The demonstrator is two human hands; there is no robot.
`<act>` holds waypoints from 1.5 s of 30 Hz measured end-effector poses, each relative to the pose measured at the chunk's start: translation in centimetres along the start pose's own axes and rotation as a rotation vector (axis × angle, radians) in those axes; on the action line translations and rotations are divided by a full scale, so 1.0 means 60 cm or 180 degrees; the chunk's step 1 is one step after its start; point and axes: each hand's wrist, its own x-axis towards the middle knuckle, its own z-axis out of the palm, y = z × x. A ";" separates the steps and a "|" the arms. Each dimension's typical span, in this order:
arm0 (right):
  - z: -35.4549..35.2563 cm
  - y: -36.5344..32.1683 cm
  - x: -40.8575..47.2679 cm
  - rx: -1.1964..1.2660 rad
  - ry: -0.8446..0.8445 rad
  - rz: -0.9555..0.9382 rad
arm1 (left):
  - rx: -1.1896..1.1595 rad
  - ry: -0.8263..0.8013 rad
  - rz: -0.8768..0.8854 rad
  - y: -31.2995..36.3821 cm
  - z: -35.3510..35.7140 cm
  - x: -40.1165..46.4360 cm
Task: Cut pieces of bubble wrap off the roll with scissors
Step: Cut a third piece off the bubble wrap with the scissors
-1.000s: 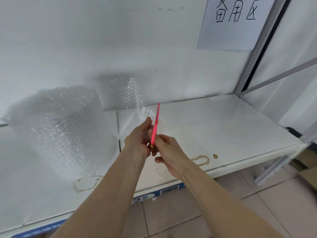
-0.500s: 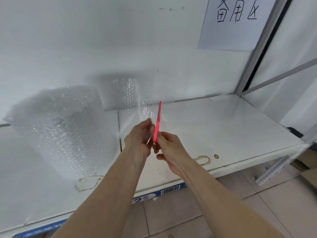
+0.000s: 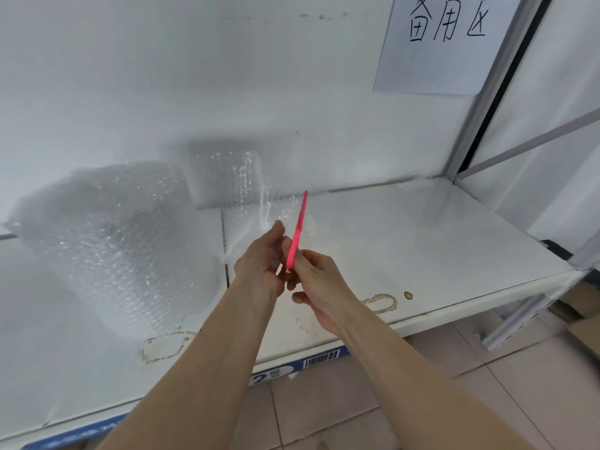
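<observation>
scissors [image 3: 299, 229], pink and seen edge-on, sit a touch higher and further right in view than a second ago, their tip now pointing up toward the back edge of the shelf [image 3: 406, 241]; the shift is slight, so i judge the cut is creeping forward rather than finished. right hand [image 3: 319, 280] grips the handle end with fingers curled round it, and whether the blades are parted or closed cannot be told from this angle. left hand [image 3: 261, 259] pinches the loose sheet of bubble wrap [image 3: 250, 203] just beside the blades, holding it taut much as it did before. bubble wrap roll [image 3: 107, 235] lies on the shelf to the left, unmoved, with the sheet trailing from it toward the hands. no cut piece lies free yet, so this strip looks still attached. a paper sign [image 3: 435, 43] hangs on the wall above right.
</observation>
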 end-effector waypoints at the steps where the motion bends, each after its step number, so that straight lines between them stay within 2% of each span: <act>1: 0.000 -0.001 0.001 0.0017 0.0009 0.0000 | 0.0032 0.0032 -0.0005 -0.001 0.000 -0.001; 24: -0.008 -0.021 0.005 0.0219 0.0175 -0.0002 | -0.0221 -0.0145 0.0035 -0.003 -0.002 -0.007; 45: -0.019 -0.034 0.008 0.0443 0.0186 0.0094 | -0.0090 0.0102 -0.0021 -0.002 0.005 -0.026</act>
